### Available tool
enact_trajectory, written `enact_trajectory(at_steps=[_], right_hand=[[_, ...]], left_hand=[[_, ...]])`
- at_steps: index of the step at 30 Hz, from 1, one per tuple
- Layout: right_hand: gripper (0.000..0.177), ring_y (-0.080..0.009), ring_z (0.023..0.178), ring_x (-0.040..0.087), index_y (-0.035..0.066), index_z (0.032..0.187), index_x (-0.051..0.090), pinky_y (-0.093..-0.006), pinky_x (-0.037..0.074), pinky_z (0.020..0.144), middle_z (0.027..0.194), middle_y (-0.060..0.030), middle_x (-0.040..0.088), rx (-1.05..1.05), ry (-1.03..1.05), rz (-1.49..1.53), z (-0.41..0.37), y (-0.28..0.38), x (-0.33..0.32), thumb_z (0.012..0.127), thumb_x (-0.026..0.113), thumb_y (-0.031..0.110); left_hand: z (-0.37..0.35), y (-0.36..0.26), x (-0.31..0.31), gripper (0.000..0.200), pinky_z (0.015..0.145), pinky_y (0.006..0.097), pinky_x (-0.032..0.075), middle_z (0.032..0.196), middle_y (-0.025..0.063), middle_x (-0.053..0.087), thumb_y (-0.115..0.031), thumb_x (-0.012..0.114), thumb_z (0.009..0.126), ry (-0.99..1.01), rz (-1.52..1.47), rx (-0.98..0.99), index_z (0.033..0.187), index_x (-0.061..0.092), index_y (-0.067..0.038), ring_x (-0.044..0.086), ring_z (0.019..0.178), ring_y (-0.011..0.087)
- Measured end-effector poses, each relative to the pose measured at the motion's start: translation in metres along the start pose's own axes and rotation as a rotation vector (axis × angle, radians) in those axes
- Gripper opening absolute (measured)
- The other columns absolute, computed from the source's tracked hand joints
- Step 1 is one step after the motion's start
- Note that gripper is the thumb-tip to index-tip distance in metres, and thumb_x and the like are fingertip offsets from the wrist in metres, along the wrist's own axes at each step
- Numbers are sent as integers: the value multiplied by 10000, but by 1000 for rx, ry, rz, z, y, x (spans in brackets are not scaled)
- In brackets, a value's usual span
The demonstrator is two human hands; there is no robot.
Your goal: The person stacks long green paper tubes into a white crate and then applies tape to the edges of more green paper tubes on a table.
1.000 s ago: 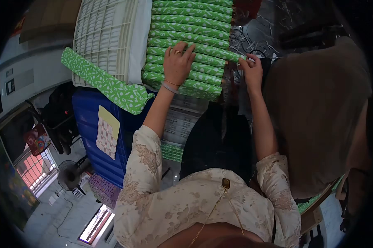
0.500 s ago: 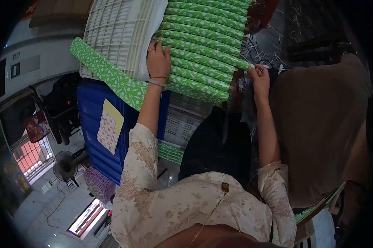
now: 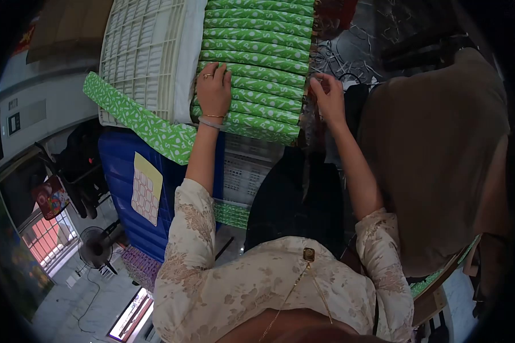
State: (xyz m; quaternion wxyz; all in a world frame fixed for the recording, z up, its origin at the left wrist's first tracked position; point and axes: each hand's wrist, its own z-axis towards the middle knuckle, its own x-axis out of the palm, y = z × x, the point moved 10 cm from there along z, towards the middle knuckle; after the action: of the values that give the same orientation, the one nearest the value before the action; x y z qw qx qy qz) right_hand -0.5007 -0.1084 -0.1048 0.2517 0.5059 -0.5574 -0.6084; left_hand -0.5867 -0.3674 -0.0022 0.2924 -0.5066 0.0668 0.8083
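Rows of green patterned rolls (image 3: 257,63) lie side by side in a stack at the top centre. My left hand (image 3: 213,94) lies on the left part of the rolls, palm down with its fingers stretched out. At their right ends is my right hand (image 3: 329,100), its thumb and fingers bent towards each other; what they hold, if anything, is too small to tell. A loose flat green strip (image 3: 137,117) slants from the upper left down to my left forearm.
A white plastic crate (image 3: 146,57) stands left of the rolls, above a blue bin (image 3: 126,188) bearing a yellow-and-white sheet (image 3: 147,191). A brown-covered object (image 3: 434,166) is close on the right. A fan (image 3: 95,247) stands at the lower left.
The roll end that my right hand held out beyond the stack no longer sticks out. That hand has moved left, closer to the stack's edge. The camera view has shifted slightly.
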Motion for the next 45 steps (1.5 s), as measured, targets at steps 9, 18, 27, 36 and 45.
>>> enact_trajectory(at_steps=[9,18,27,36,45], right_hand=[[310,-81,597,469,12,766,632,-219,388,565,671,-3,569,-35,48,31,29,-3,26,762,670,320],[325,-138,882,517,67,849,659,-307,347,856,907,-32,608,601,182,443,11,-33,34,725,693,366],[266,-56,719,488,47,892,637,-249,368,615,745,25,551,441,56,416,10,-31,-13,767,674,279],[218,-15,503,316,107,777,628,-189,208,454,607,89,395,608,-67,573,7,-52,-27,736,686,313],[396,-105,735,516,-15,844,646,-252,384,714,784,-30,591,531,-42,420,9,-38,-39,732,695,362]], left_hand=[[4,0,-1,165,763,403,439,928,128,570,-131,605,783,18,-43,-11,910,587,-28,540,911,312],[19,0,-11,271,817,386,430,1047,117,531,-77,622,750,4,-73,59,1018,586,-67,509,988,304],[16,-11,7,267,857,392,414,1091,58,559,-113,591,784,99,-116,176,1051,585,-111,512,1047,273],[24,-24,29,239,880,422,399,1103,36,568,-214,563,826,127,-109,185,1042,595,-116,514,1060,251],[37,-18,26,126,692,350,460,894,53,606,-178,656,742,38,-263,49,825,657,-83,573,812,240]])
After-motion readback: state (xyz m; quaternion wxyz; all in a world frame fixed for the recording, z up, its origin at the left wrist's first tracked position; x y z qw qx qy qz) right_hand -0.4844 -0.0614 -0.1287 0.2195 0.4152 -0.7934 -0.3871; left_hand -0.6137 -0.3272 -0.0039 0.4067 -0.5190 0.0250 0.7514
